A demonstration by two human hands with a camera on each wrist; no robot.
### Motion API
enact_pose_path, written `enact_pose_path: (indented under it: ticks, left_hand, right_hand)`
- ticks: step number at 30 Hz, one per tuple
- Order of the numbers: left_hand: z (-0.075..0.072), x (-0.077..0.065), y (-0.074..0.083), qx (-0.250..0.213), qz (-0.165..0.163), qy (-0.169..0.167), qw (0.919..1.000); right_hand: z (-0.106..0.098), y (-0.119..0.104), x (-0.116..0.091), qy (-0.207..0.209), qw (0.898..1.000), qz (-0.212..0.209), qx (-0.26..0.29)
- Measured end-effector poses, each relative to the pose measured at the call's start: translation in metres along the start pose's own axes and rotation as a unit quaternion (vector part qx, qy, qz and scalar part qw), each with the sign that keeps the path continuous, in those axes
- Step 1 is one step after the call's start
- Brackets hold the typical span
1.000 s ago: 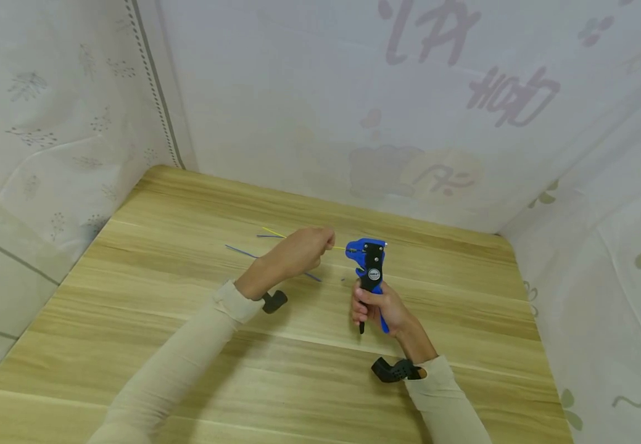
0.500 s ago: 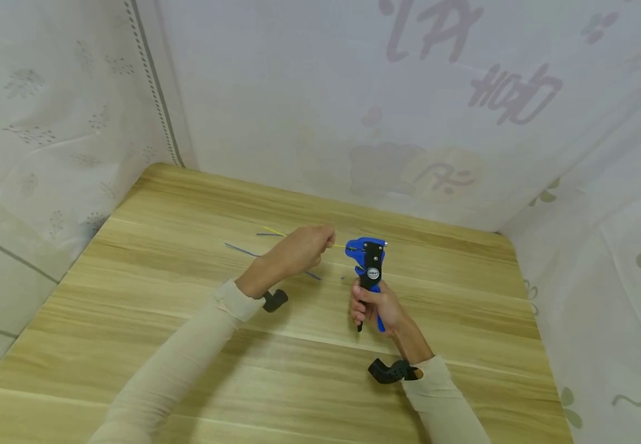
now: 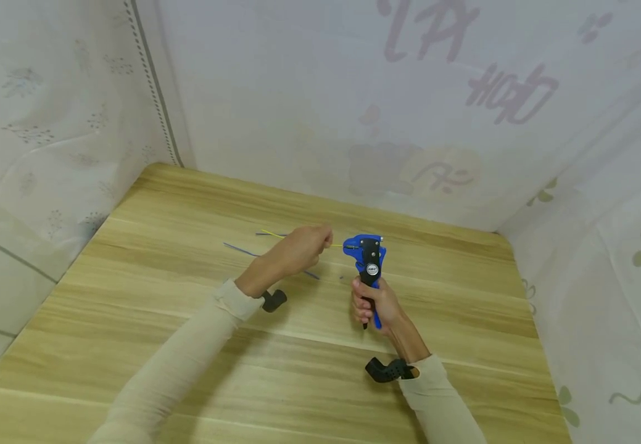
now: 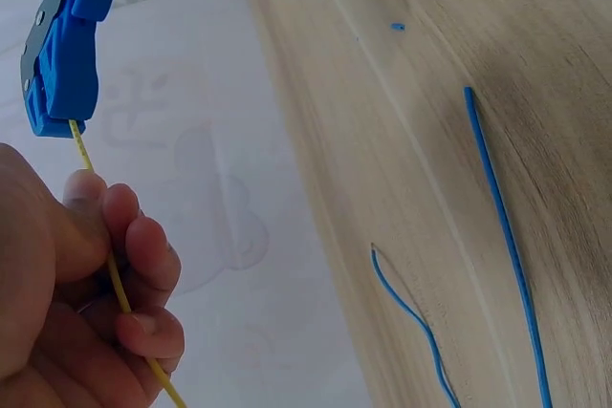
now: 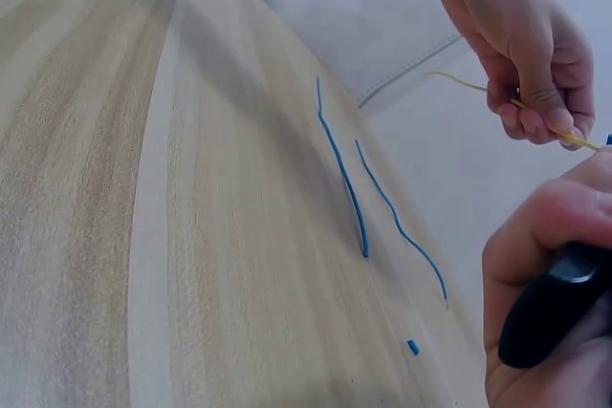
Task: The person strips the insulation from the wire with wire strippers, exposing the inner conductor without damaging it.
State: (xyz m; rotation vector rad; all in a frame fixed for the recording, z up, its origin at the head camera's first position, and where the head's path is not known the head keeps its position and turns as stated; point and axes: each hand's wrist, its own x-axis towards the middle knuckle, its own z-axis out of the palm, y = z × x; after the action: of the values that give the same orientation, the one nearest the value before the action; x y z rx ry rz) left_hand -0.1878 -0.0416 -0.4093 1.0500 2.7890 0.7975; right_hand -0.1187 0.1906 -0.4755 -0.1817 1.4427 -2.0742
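My right hand (image 3: 382, 303) grips the handles of a blue and black wire stripper (image 3: 372, 251), held upright above the wooden table. My left hand (image 3: 300, 250) pinches a yellow wire (image 4: 80, 143) between thumb and fingers. One end of that wire runs into the blue nose of the stripper, as the left wrist view shows; what its blades do inside is hidden. The wire's other end trails out behind the left hand in the right wrist view. Two blue wires (image 4: 507, 226) lie apart on the table, partly under the left hand in the head view.
A short blue offcut (image 5: 413, 347) lies on the wooden table (image 3: 198, 197), below the stripper's nose. Patterned cloth (image 3: 298, 92) hangs behind the table and along both sides. Black camera mounts (image 3: 389, 370) sit on both wrists.
The stripper's handles have come closer together as my right hand tightens. The tool has shifted slightly left and up. My left hand stays almost in place with the yellow wire.
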Motion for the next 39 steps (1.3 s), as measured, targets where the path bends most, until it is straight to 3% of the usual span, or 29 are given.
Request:
enact_pose_path:
  ticks: [19,24,30,39]
  left_hand:
    - [-0.002,-0.004,-0.004,-0.009,-0.003,-0.001,1.0000]
    - [-0.005,-0.008,-0.008,-0.005,-0.021,-0.005,0.9998]
    - [-0.004,-0.009,-0.013,-0.002,-0.020,0.002,0.9998]
    - [0.006,-0.011,-0.029,-0.003,-0.021,0.007,0.9998]
  right_hand:
    - [0.001,0.004,0.000,-0.017,1.000,-0.025,-0.001]
    - [-0.001,0.002,0.000,-0.037,0.999,-0.035,0.010]
    - [-0.002,0.000,-0.001,-0.047,0.998,-0.037,0.009]
    - [-0.007,0.002,0.001,-0.079,0.995,-0.056,0.019]
